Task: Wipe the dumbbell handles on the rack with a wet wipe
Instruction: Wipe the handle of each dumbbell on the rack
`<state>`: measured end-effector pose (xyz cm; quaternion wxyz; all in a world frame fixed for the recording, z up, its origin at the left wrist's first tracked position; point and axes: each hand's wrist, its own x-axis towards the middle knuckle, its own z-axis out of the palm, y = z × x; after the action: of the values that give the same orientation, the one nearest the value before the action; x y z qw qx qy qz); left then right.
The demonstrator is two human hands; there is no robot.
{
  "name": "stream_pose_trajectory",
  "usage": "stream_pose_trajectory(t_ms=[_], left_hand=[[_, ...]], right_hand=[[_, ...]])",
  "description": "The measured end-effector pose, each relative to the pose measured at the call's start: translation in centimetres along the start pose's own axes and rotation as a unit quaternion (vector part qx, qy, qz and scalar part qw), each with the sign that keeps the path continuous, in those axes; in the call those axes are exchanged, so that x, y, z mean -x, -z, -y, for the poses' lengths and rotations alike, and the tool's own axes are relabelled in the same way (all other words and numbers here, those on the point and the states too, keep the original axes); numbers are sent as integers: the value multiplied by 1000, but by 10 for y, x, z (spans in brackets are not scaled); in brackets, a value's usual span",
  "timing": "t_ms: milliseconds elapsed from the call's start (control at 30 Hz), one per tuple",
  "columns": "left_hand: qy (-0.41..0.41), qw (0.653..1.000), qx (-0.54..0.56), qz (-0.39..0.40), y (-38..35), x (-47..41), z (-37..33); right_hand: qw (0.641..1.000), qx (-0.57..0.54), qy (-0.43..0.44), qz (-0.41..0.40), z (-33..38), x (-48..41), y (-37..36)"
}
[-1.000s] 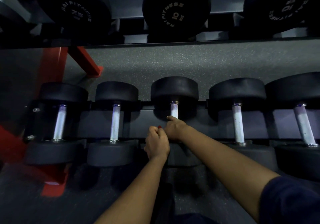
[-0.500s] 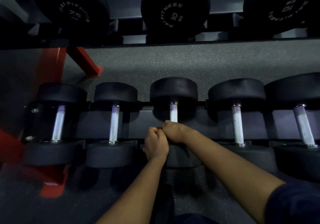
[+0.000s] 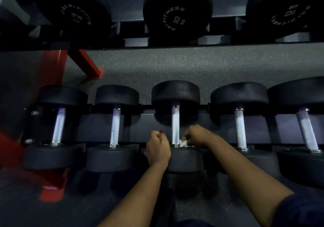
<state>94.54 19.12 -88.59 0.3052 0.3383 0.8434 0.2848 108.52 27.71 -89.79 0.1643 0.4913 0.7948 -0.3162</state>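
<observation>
1. Five dumbbells are seen lying side by side on the lower tier of the rack [image 3: 140,126], with their handles pointing away from the camera.
2. The middle dumbbell [image 3: 175,93] is flanked by both hands, and its knurled handle [image 3: 175,123] is uncovered along almost its whole length.
3. The wet wipe [image 3: 183,142] is bunched into a small white wad and is pinched in the curled fingers of the right hand [image 3: 198,135].
4. The wipe is held at the near end of that handle, on its right side. Whether the metal is touched or the wipe is only just beside it cannot be told.
5. The left hand [image 3: 157,147] is clenched into a fist just left of the same handle, above the dumbbell's near head.
6. A small red spot [image 3: 161,131] is seen at the top of the fist. Whether anything is grasped inside cannot be told.
7. The far-left handle [image 3: 58,126], the second handle [image 3: 114,126], the fourth handle [image 3: 240,128] and the far-right handle [image 3: 306,130] are touched by neither hand.
8. On the upper tier, three larger dumbbells are seen end-on. The central one [image 3: 177,11] is marked "FITNESS" and "10".
9. A red frame [image 3: 50,76] is seen at the left, and a speckled floor [image 3: 175,65] is visible between the two tiers.
10. The right arm is covered near the shoulder by a dark blue sleeve [image 3: 301,211].
</observation>
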Motion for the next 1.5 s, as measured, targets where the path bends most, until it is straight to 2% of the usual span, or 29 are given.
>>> stream_pose_trajectory(t_ms=[100,233,333,400,500,633,867,933,1100,1167,1267,1333,1400,1433,1500], left_hand=[[4,1000,-2,-1,-1,-1,1],[3,1000,3,1,-2,-2,2],[-2,1000,5,-2,-2,-3,4],[-2,1000,4,0,-2,-5,5],[4,1000,0,9,-2,-4,4],[5,1000,-5,12,-2,-4,4],[8,1000,-1,15,-1,-3,2],[9,1000,-1,15,0,-2,2],[4,1000,-8,17,1,0,0],[-2,1000,-13,17,2,1,-1],[-3,1000,-12,16,1,1,0],[-3,1000,-13,17,2,1,-1],[-2,1000,-13,20,3,2,-3],[-3,1000,-14,20,3,2,-4],[-2,1000,-24,20,3,2,-3]], right_hand=[[999,-16,-30,16,3,-10,-7],[989,-141,-39,14,4,-30,-23],[942,-333,-2,46,1,-35,-36],[914,-401,2,56,0,-33,-40],[911,-404,-2,84,-2,-33,-37],[960,-274,-41,49,-10,-31,-24],[938,-331,-101,-4,-1,-38,-35],[939,-327,-107,-1,2,-36,-33],[904,-409,-107,62,-3,-11,-14],[878,-465,-110,21,-3,-10,-12],[835,-505,-170,-134,3,-25,-7],[788,-526,-195,-253,12,-35,2],[749,-529,-217,-334,27,-39,10],[739,-520,-223,-366,37,-39,11],[744,-473,-213,-420,58,-36,9]])
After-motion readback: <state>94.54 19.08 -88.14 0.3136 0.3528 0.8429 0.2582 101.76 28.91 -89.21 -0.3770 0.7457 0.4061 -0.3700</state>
